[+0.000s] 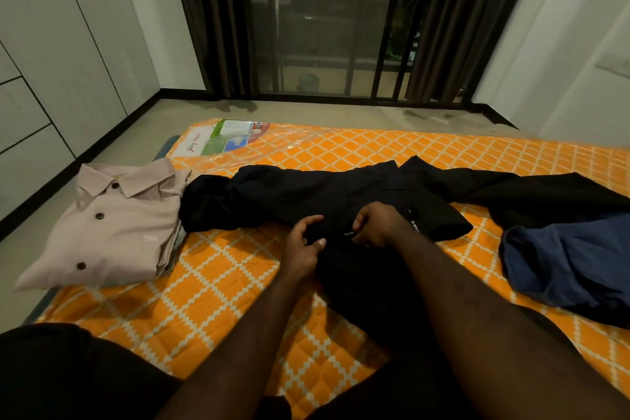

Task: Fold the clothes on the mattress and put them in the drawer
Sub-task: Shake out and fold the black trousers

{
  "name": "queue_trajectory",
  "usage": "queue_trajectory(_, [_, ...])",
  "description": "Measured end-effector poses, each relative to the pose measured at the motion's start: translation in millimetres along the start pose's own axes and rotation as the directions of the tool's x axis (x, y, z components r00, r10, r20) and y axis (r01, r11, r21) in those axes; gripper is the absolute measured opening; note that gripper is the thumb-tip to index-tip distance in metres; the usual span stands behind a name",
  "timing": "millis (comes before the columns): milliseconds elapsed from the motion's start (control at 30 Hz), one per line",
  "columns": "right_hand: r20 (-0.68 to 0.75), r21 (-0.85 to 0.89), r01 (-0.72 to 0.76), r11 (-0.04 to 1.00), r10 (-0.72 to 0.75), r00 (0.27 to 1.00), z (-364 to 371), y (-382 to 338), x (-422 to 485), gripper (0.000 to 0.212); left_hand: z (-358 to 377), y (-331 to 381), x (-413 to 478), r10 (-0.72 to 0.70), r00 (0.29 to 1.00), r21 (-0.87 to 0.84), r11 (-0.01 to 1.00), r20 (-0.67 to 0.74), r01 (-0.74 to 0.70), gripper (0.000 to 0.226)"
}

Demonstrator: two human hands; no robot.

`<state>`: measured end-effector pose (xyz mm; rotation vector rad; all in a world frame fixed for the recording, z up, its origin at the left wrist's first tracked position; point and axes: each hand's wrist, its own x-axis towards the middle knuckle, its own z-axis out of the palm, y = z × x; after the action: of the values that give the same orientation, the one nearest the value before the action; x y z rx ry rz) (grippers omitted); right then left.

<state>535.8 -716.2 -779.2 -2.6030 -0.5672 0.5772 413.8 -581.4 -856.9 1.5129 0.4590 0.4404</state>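
Note:
A black shirt (306, 194) lies spread across the orange patterned mattress (211, 283), its sleeves reaching left and right. My left hand (305, 242) pinches the black cloth at the shirt's front middle. My right hand (378, 223) grips the same front edge just to the right, fingers curled on the fabric. A folded pale pink shirt (112, 225) with dark buttons sits on a small pile at the mattress's left edge. A crumpled blue garment (566, 262) lies at the right, partly over another black garment (545, 194).
White wardrobe doors (51, 61) line the left wall. Dark curtains (211, 17) and a barred glass door (327, 20) stand beyond the mattress. A printed label (225, 136) under plastic covers the mattress's far left corner. Grey floor runs around the mattress.

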Motion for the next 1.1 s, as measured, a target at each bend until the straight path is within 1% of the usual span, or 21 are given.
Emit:
queue_trajectory(100, [-0.088,0.004,0.071,0.997,-0.071,0.994,7.9,1.3,0.4,0.022,-1.3,-0.3,-2.5,-0.051,0.998,-0.141,0.988,0.04,0.056,0.049])
queue_trajectory(133, [-0.098,0.012,0.083,0.996,-0.082,0.992,10.1,1.2,1.2,0.022,-1.7,0.1,-3.7,-0.067,0.996,-0.18,0.981,0.054,0.076,0.049])
queue_trajectory(267, [-0.099,0.06,0.102,0.993,-0.095,0.991,13.9,1.2,5.0,0.018,-3.3,-1.0,-5.6,-0.1,0.991,-0.249,0.961,0.088,0.119,0.047])
queue_trajectory(400, [-0.047,0.098,0.125,0.987,-0.121,0.992,10.2,2.0,7.8,0.013,-2.2,-4.6,-1.9,-0.099,0.99,-0.235,0.965,0.097,0.119,0.046])
queue_trajectory(533, [-0.002,0.104,0.161,0.981,-0.162,0.987,7.6,-3.4,8.9,0.013,-3.6,-0.1,2.9,-0.084,0.994,-0.197,0.976,0.076,0.098,0.041])
queue_trajectory(600, [0.005,0.156,0.127,0.98,-0.13,0.992,5.5,-7.5,6.6,0.013,-3.2,2.6,5.3,-0.111,0.991,-0.247,0.961,0.076,0.126,0.034])
queue_trajectory(667, [0.019,0.258,0.059,0.964,-0.066,0.998,4.3,-11.3,2.2,0.013,-2.7,4.0,5.0,-0.119,0.99,-0.276,0.952,0.073,0.134,0.027])
queue_trajectory(833, [0.077,0.507,-0.101,0.856,0.072,0.994,6.5,-16.6,-3.3,0.01,-0.1,-0.7,4.3,-0.037,0.999,-0.119,0.992,-0.014,0.035,0.03])
queue_trajectory(933, [0.114,0.55,-0.126,0.826,0.075,0.991,8.0,-19.3,-2.5,0.016,0.1,0.4,4.0,-0.036,0.999,-0.088,0.996,-0.029,0.034,0.03])
queue_trajectory(1067, [0.171,0.577,-0.175,0.798,0.092,0.981,7.9,-17.4,-5.3,0.006,1.2,4.6,2.4,-0.048,0.997,-0.078,0.996,-0.067,0.043,0.033])
queue_trajectory(1100, [0.179,0.587,-0.181,0.789,0.092,0.98,6.9,-16.3,-5.4,0.008,2.1,5.5,2.6,-0.048,0.995,-0.066,0.997,-0.083,0.043,0.034])
